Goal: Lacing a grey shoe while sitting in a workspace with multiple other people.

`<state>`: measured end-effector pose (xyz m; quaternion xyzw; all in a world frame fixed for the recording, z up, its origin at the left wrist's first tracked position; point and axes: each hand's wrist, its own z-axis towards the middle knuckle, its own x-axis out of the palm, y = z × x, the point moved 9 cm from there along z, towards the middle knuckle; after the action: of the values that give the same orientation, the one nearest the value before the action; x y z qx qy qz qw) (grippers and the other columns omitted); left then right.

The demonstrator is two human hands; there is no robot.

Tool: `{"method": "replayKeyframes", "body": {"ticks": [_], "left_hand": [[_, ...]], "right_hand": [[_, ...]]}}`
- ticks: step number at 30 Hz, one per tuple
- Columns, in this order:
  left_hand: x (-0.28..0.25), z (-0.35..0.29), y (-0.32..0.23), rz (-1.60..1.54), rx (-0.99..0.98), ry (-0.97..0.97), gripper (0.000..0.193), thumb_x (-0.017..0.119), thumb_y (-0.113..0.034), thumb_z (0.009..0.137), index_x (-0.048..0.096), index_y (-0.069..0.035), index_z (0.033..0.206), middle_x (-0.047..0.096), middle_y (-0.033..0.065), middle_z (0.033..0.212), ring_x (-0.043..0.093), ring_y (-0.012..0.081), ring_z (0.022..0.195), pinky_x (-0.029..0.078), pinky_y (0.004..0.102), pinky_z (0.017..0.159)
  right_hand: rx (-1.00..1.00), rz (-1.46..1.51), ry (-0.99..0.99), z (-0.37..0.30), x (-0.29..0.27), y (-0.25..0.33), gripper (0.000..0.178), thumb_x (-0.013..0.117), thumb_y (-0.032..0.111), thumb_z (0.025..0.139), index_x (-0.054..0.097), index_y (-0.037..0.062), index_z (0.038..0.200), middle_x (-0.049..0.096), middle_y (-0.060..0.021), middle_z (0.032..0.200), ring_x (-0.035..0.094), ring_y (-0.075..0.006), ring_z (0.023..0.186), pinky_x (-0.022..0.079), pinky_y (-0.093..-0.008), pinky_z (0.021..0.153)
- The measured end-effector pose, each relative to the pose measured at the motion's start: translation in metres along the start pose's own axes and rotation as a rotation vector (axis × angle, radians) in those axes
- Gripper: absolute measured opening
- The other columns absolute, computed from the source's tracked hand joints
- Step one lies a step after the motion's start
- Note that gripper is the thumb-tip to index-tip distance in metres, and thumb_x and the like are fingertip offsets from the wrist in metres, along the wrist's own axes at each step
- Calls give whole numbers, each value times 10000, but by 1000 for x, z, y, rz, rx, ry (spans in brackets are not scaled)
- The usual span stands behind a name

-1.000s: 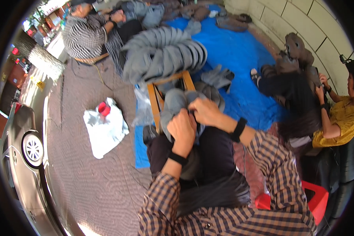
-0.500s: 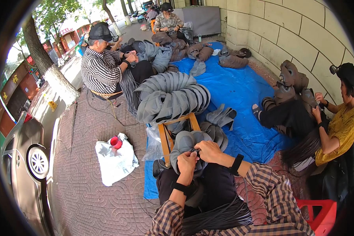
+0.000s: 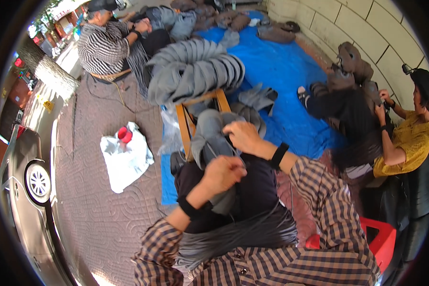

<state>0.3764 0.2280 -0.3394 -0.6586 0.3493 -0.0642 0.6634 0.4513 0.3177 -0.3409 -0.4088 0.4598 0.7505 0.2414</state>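
Observation:
A grey shoe upper rests over my knees, its rounded end pointing away from me. My right hand is closed at its right edge, fingers curled against the material. My left hand is drawn back over the near part of the upper, fingers pinched. A thin grey lace seems to run from the upper into that pinch, though motion blur softens it. Across my lap lies a thick bundle of long dark grey laces.
A wooden stool ahead carries a big curled stack of grey uppers. Loose uppers lie on a blue tarp. To the left is a white bag with a red cup. People sit working at left and right; a red stool stands right.
My left hand has pulled away from the upper toward my body, while my right hand stays at its edge. The whole view has tilted downward.

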Motion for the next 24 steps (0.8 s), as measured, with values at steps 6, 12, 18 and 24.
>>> {"method": "replayKeyframes", "body": {"ticks": [6,12,18,24], "left_hand": [[-86,-4,22,-351,-43,-377,94,645,-94,868,681,-8,875,620,16,670,537,53,618,419,211,574],[-114,-5,26,-263,-47,-621,158,625,-102,916,690,36,957,677,27,825,572,57,756,445,189,703],[-104,25,21,-323,43,-635,186,605,-153,910,692,11,931,601,3,696,493,51,658,407,229,595],[-102,42,7,-284,134,-561,206,559,-153,937,656,15,867,567,-15,671,447,40,615,371,229,547]], "right_hand": [[-133,495,-37,-7,-26,59,335,627,3,785,618,28,1119,651,-146,969,650,-289,806,521,-366,735],[132,794,-92,2,-24,37,152,635,120,874,669,-24,908,686,-97,736,658,-147,644,503,-274,599],[120,831,-361,15,-42,20,198,681,124,852,674,-59,930,672,-98,796,622,-127,660,479,-256,586],[106,803,-326,19,-48,20,203,684,101,857,679,-69,969,621,-83,853,639,-134,692,511,-252,607]]}}
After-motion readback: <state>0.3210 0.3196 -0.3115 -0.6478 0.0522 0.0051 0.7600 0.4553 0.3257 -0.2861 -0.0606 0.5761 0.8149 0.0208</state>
